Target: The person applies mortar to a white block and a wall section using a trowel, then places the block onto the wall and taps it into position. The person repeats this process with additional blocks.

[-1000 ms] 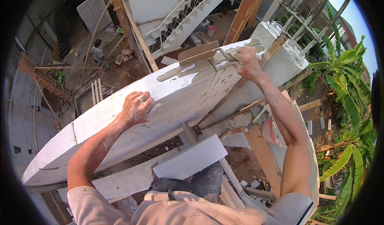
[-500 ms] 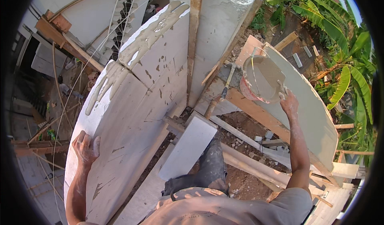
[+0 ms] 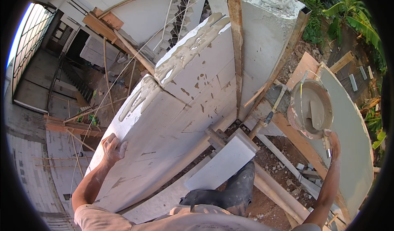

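My left hand [image 3: 113, 148] is closed over the top edge of a pale block wall [image 3: 172, 120], fingers curled round the edge. Wet grey mortar [image 3: 141, 93] lies along that edge ahead of the hand and runs down its sides. In my right hand [image 3: 334, 145] is the handle of a trowel [image 3: 315, 115], its blade dipping into the mortar in a bucket [image 3: 294, 117]. This bucket has a wire handle and stands on a board at my right. A white block [image 3: 221, 161] lies in front of my body, beside my leg.
A hammer-like tool [image 3: 277, 103] lies left of the bucket. A wooden post [image 3: 235, 46] rises against the wall, near a rough concrete column [image 3: 266, 38]. Timber poles [image 3: 283, 190] cross below me over rubble. The ground drops away beyond the wall at left.
The view has swung left, so the scene sits further right. My right hand has turned at the near rim, and the trowel blade now shows inside the bucket. My left hand stays on the wall edge.
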